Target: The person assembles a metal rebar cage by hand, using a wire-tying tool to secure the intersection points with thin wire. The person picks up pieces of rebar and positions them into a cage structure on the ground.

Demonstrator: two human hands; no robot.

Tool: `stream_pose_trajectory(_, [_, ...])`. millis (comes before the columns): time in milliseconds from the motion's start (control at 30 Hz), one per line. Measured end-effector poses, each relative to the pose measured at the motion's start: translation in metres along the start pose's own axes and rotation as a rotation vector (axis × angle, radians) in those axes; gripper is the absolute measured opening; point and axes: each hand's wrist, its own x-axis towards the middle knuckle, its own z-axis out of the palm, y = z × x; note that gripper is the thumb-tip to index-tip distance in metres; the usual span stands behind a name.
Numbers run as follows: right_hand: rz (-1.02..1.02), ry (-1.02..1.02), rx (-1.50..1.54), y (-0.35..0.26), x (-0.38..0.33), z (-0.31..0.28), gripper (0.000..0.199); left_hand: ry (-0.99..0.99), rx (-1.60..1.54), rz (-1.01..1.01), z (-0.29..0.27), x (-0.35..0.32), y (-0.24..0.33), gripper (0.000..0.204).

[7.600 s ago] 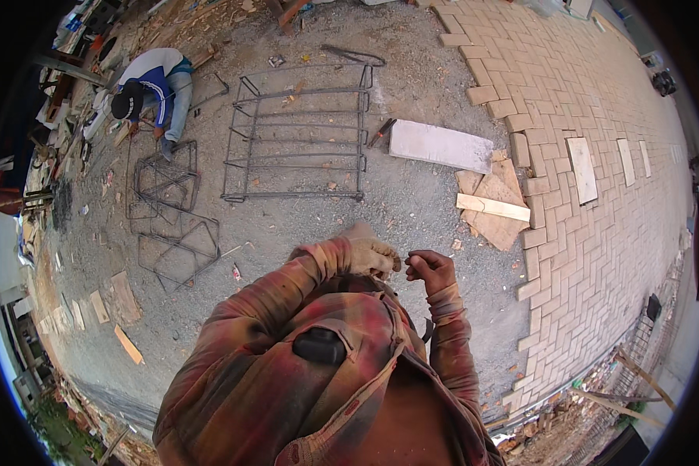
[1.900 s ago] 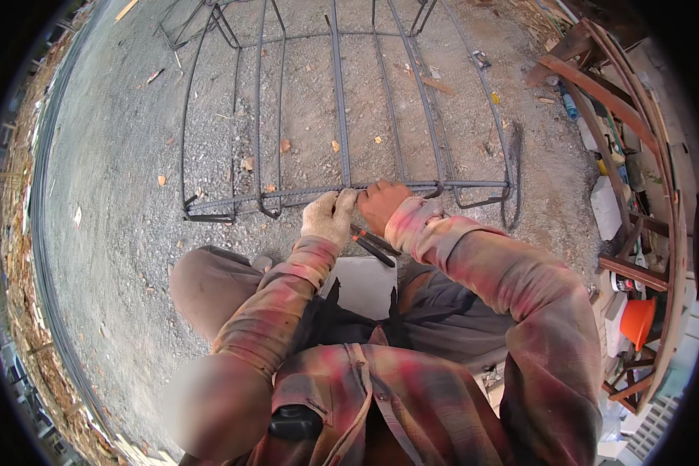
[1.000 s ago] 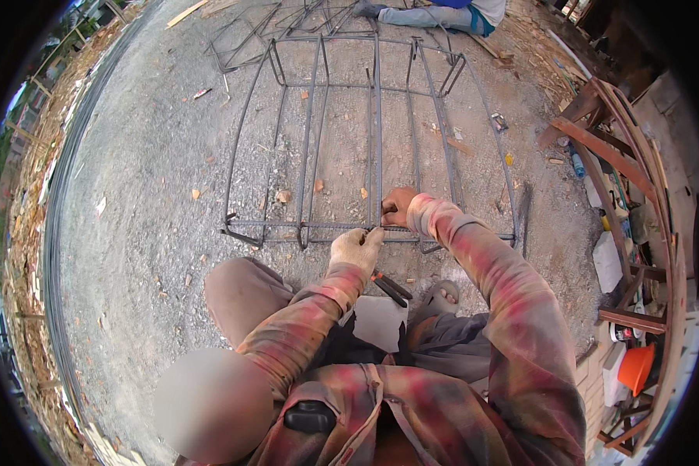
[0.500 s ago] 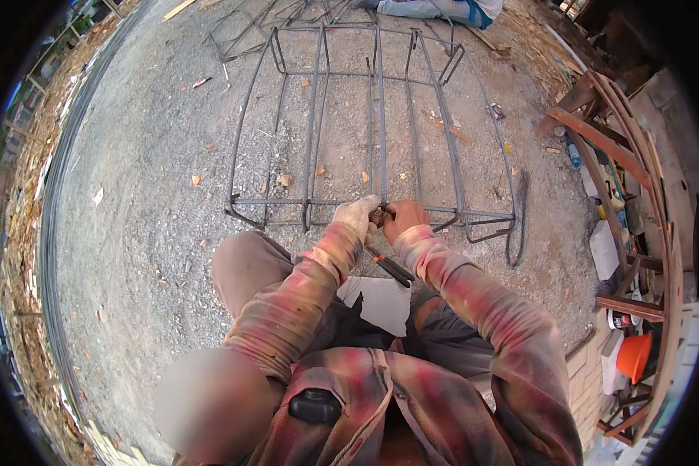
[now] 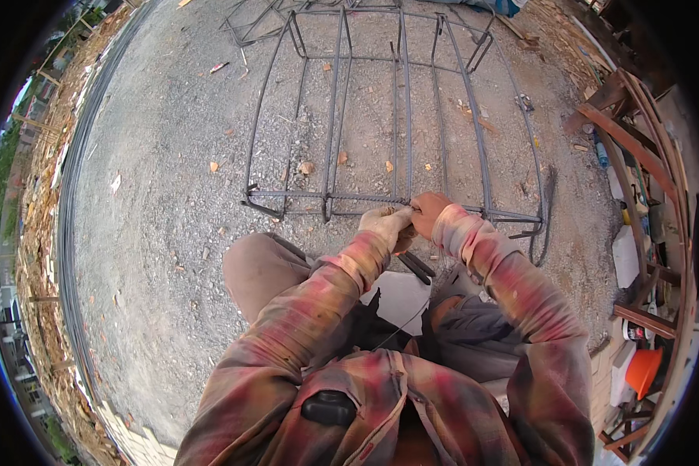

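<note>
My left hand (image 5: 387,227), in a pale, dirty glove, and my bare right hand (image 5: 429,213) meet at the near side of a rebar cage (image 5: 408,132). Both have their fingers pinched together close to where a lengthwise bar joins the near crossbar. What they pinch is too small to make out. A tool with two dark handles (image 5: 419,269) sticks out just below my left hand; its head is hidden, and I cannot tell whether that hand grips it. A thin dark wire (image 5: 400,329) curves over my lap, above a whitish flat thing (image 5: 402,297) between my legs.
The cage rests on gravelly ground (image 5: 171,179) with small stones and scraps. More bent rebar (image 5: 252,23) lies beyond it. Long rods (image 5: 74,179) run along the left. On the right stand a brown wooden frame (image 5: 633,132) and an orange container (image 5: 643,371).
The view has shifted, so the cage appears farther right and higher. My hands have drawn slightly toward me from the crossbar, fingertips now together. The other person's leg at the far end has mostly left view.
</note>
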Motion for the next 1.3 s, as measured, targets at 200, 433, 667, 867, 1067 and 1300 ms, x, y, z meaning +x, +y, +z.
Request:
stream_pose_trajectory(200, [-0.12, -0.235, 0.153, 0.012, -0.007, -0.024, 0.027, 0.159, 0.42, 0.259, 0.013, 0.004, -0.004, 0.023])
stream_pose_trajectory(433, [-0.206, 0.445, 0.178, 0.035, -0.037, 0.036, 0.013, 0.151, 0.332, 0.181, 0.014, 0.009, 0.001, 0.023])
stream_pose_trajectory(667, [-0.045, 0.469, 0.776, -0.002, -0.026, 0.114, 0.019, 0.113, 0.488, 0.327, -0.003, 0.002, 0.014, 0.025])
stream_pose_trajectory(867, [-0.083, 0.408, 0.845, 0.011, -0.034, 0.118, 0.024, 0.137, 0.455, 0.037, 0.001, 0.001, 0.01, 0.039])
stream_pose_trajectory(1067, [0.065, 0.216, 0.455, 0.092, -0.015, 0.166, 0.042, 0.002, 0.166, -0.044, -0.015, 0.02, -0.004, 0.026])
stream_pose_trajectory(1300, [0.108, -0.257, 0.149, 0.093, -0.011, 0.17, 0.06, 0.21, 0.902, 0.515, -0.007, 0.012, 0.009, 0.025])
